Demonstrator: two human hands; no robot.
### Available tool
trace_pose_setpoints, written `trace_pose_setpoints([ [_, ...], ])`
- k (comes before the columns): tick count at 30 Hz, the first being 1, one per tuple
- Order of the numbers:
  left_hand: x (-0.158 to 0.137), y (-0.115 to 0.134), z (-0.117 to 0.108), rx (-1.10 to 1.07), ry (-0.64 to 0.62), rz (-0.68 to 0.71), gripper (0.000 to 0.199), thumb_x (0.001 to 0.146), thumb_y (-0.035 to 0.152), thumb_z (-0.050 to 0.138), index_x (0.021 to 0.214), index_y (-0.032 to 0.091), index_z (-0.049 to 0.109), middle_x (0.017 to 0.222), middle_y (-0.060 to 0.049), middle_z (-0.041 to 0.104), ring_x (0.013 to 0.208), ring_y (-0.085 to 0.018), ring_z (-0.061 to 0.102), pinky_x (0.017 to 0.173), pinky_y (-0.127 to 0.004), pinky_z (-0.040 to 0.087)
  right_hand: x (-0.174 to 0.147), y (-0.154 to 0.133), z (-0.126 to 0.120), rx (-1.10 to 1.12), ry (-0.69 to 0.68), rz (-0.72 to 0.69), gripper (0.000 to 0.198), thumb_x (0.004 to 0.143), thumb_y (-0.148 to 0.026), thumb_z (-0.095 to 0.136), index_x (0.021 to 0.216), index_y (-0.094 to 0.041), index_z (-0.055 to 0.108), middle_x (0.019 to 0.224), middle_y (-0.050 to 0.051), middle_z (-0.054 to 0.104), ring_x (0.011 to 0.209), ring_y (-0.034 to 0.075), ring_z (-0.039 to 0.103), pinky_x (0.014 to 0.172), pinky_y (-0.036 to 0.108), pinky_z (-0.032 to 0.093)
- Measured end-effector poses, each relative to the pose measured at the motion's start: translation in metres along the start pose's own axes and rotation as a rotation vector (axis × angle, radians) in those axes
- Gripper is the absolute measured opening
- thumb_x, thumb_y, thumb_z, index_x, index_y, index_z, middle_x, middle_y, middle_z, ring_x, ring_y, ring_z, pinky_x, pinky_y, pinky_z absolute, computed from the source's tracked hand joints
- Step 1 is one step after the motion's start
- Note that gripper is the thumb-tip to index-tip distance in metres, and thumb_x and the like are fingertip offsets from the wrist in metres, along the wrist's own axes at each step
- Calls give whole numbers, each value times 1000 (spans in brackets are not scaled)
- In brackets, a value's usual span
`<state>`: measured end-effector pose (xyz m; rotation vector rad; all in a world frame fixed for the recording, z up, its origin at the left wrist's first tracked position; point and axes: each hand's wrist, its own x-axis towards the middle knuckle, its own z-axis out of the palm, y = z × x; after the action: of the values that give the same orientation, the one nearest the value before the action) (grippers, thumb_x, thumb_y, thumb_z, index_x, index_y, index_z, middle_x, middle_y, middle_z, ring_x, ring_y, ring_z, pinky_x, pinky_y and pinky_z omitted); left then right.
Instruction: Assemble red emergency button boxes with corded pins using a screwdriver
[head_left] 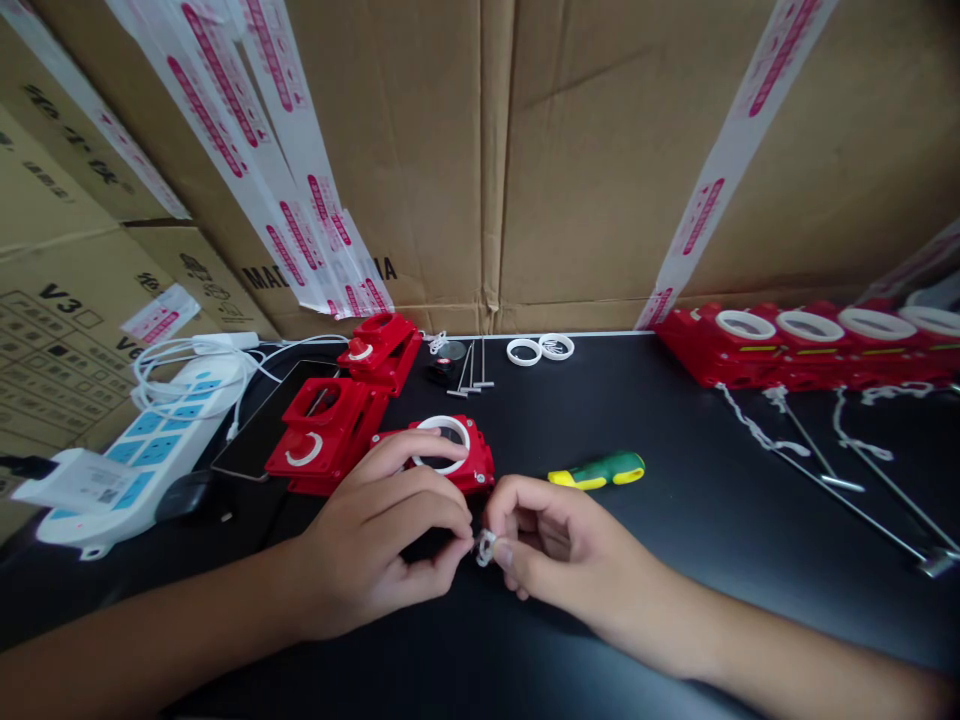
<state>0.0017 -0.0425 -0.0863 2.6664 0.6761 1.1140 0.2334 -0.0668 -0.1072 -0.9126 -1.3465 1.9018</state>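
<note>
Our left hand [379, 545] and right hand [551, 545] meet, pinching a small white cord piece [485, 547] between fingertips — mostly hidden, hard to identify. Behind sits a red housing [480, 462]; rightward, a green-yellow screwdriver [598, 470] — on the black table [675, 420].

A housing [450, 455] is set on the surface [675, 520] behind both hands, a screwdriver [598, 470] to its right, a power strip [150, 440] far left.

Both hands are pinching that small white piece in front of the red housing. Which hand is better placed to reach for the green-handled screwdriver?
Probably the right hand. The screwdriver lies just beyond its knuckles, while the left hand sits in front of the red housing, farther away. The left could keep pinching the white piece.
</note>
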Motion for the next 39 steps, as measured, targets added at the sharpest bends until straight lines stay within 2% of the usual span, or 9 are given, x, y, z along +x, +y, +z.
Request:
trace_pose_setpoints([
  [6,-1,-1,-1,9,-15,1,21,93,-1,72,98,19,72,92,1,82,118,-22,71,113,-38,56,0,-8,-1,-1,0,-10,26,86,-30,82,85,-21,57,79,-4,56,73,13,49,69,29,38],
  [8,-3,-2,-1,30,-29,-3,24,92,-3,69,100,19,72,95,1,82,124,-24,68,114,-41,56,0,-11,-5,-25,36,-9,21,85,-25,76,83,-21,56,77,-5,56,70,11,49,64,27,37],
  [11,-7,-4,-1,88,-92,21,29,90,-5,66,105,19,73,101,0,82,130,-28,65,121,-50,52,0,-16,-14,-34,107,10,16,86,-28,71,81,-21,57,75,-5,58,64,11,47,59,26,36],
  [15,-10,-4,1,188,-119,104,27,89,-1,71,109,17,74,103,-1,82,137,-32,62,132,-58,40,-1,-25,-21,128,162,-9,16,83,-31,70,77,-20,60,73,-2,59,63,11,48,60,26,37],
  [20,-12,-2,0,155,-92,65,24,94,9,78,116,16,73,111,-3,82,149,-32,52,134,-52,39,-3,-27,-19,333,56,-18,14,81,-27,70,75,-17,62,77,1,63,62,11,52,62,26,40],
  [24,-10,0,-1,100,-37,55,23,100,15,76,123,14,70,113,-7,81,145,-29,55,127,-44,47,-3,-17,-12,464,-58,-24,13,81,-24,69,76,-17,59,80,2,68,62,11,58,63,25,43],
  [28,-9,0,1,-13,-57,27,16,106,20,71,122,18,71,109,-5,81,136,-27,62,125,-45,48,-2,-9,-5,512,-134,41,12,78,-25,69,79,-17,59,84,7,74,67,15,66,67,26,45],
  [36,-5,1,-3,-64,-61,58,11,103,15,75,114,17,77,104,-5,81,128,-27,66,117,-43,56,-3,-5,-4,460,-148,57,12,80,-25,69,83,-18,59,88,7,76,72,15,68,72,29,46],
  [39,-2,3,-3,-74,-53,49,10,99,9,77,107,16,78,98,-4,80,116,-24,70,115,-42,58,-3,-3,-5,433,-158,41,12,81,-24,68,84,-18,59,90,7,75,72,15,67,72,29,47],
])
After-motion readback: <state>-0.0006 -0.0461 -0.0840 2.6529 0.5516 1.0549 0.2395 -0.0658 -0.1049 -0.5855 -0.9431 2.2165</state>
